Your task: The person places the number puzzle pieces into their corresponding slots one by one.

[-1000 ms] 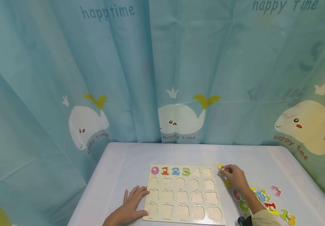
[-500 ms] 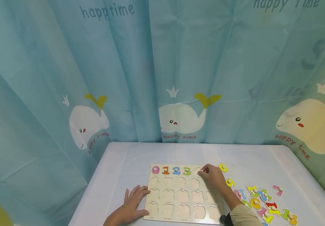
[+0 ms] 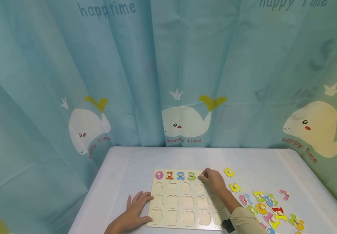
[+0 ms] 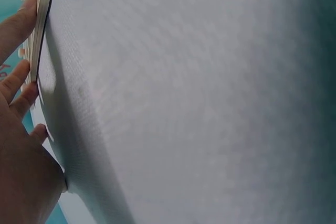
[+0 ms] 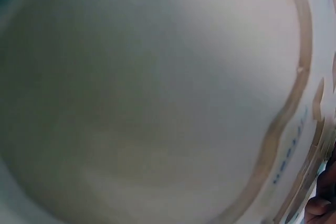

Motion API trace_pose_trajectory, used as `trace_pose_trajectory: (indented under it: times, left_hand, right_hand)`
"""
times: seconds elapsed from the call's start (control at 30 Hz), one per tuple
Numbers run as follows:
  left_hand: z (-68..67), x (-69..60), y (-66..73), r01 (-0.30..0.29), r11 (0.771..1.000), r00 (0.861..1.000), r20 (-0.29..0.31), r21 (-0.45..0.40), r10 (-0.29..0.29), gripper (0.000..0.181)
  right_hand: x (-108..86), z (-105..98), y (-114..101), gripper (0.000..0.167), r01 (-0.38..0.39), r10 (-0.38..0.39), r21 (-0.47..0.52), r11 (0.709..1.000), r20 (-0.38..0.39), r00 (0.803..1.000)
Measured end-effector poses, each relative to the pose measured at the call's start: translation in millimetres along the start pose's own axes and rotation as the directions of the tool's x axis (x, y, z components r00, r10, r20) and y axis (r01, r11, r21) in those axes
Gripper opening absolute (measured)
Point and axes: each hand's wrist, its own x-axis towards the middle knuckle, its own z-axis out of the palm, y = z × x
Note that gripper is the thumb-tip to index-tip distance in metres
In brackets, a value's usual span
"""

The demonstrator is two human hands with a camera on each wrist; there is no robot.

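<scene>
A wooden number puzzle board (image 3: 178, 201) lies on the white table, with 0, 1, 2 and 3 seated in its top row and bare recesses elsewhere. My right hand (image 3: 214, 182) is over the top row, just right of the green 3 (image 3: 191, 176). Its thumb and fingers pinch a small number puzzle piece that they mostly cover, so its digit cannot be read. At the board's left edge rests my left hand (image 3: 136, 209), fingers extended and touching the rim. The left wrist view shows those fingers (image 4: 21, 85) against the board's side.
Right of the board lie several loose number pieces with knobs, among them a yellow 0 (image 3: 228, 172), a yellow 5 (image 3: 235, 187) and a pink 7 (image 3: 284, 194). A blue curtain (image 3: 186, 65) with whales hangs behind the table (image 3: 145, 159).
My right hand has moved left from beside the yellow 0 to the board's top row, carrying the small piece. The left hand stays at the board's left edge.
</scene>
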Motion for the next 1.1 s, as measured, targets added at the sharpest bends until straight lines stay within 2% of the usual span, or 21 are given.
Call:
trace_pose_trajectory:
  times: [0.17, 0.37, 0.67, 0.83, 0.93, 1.0, 1.1]
  left_hand:
    - [-0.6, -0.6, 0.5, 0.012, 1.000, 1.000, 0.007, -0.020, -0.012, 0.066]
    - [1.3, -1.0, -1.3, 0.006, 1.000, 1.000, -0.005, -0.007, -0.006, 0.066]
    - [2.3, -1.1, -2.2, 0.001, 1.000, 1.000, -0.017, -0.012, -0.001, 0.066]
    - [3.0, -0.9, -2.8, -0.002, 1.000, 1.000, -0.020, -0.007, 0.001, 0.066]
    - [3.0, 0.4, -2.8, -0.006, 1.000, 1.000, -0.013, -0.008, 0.005, 0.066]
    - [2.5, 1.3, -2.7, -0.005, 1.000, 1.000, -0.008, -0.007, 0.005, 0.066]
    - [0.9, 1.4, -2.5, -0.005, 1.000, 1.000, -0.004, -0.004, 0.005, 0.067]
  right_hand:
    - [0.0, 3, 0, 0.018, 0.014, -0.014, 0.000, 1.000, -0.006, 1.000]
    - [0.0, 5, -1, 0.018, 0.033, -0.033, 0.004, 0.999, -0.005, 0.999]
    - [-4.5, -3, 10, 0.012, 0.088, -0.091, 0.072, 0.994, 0.047, 0.995]
    - [-9.5, -21, 27, 0.014, 0.100, -0.100, 0.081, 0.992, -0.006, 0.995]
    - [-12.4, -37, 41, 0.014, 0.099, -0.097, 0.049, 0.994, -0.042, 0.994]
    - [-16.0, -49, 51, 0.013, 0.089, -0.088, 0.027, 0.996, -0.038, 0.995]
    - [-23.2, -66, 64, 0.012, 0.067, -0.067, 0.016, 0.998, 0.007, 0.998]
